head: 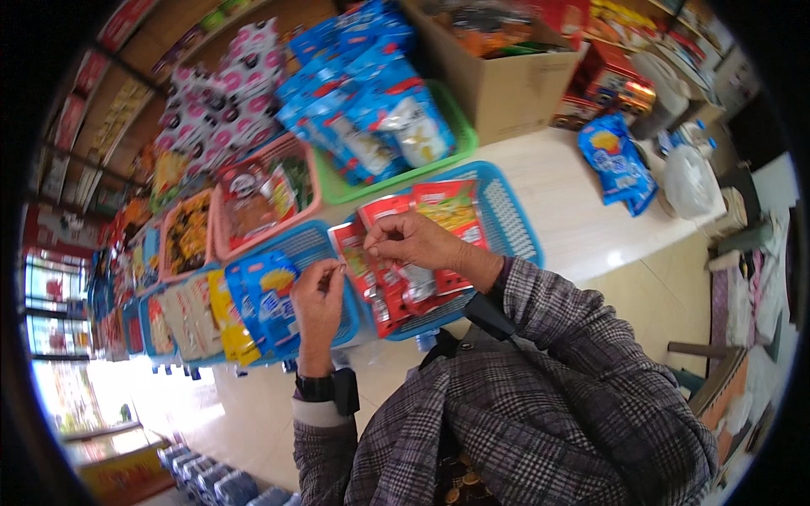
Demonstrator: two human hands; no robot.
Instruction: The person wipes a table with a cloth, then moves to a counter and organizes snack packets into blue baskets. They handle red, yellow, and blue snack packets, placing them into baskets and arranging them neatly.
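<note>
My left hand (pixel 319 303) is raised in front of the blue snack packets (pixel 269 297), its thumb and fingers curled together. Over the red food packets (pixel 446 212) in a blue plastic basket (pixel 516 215) is my right hand (pixel 414 243), its thumb and fingertips pinched. I see nothing held in either hand. The fingertips point towards each other with a gap between them. Some of the red packets are partly covered by my right hand and wrist. The blue packets lie beside a yellow packet (pixel 229 316) in another blue basket (pixel 310 237).
A green basket (pixel 465 136) of blue-and-white bags and pink baskets (pixel 314 164) of packets stand behind. Farther back is an open cardboard box (pixel 525 95). To the right, a blue bag (pixel 614 161) and a clear plastic bag (pixel 690 183) sit on the pale tabletop (pixel 550 183).
</note>
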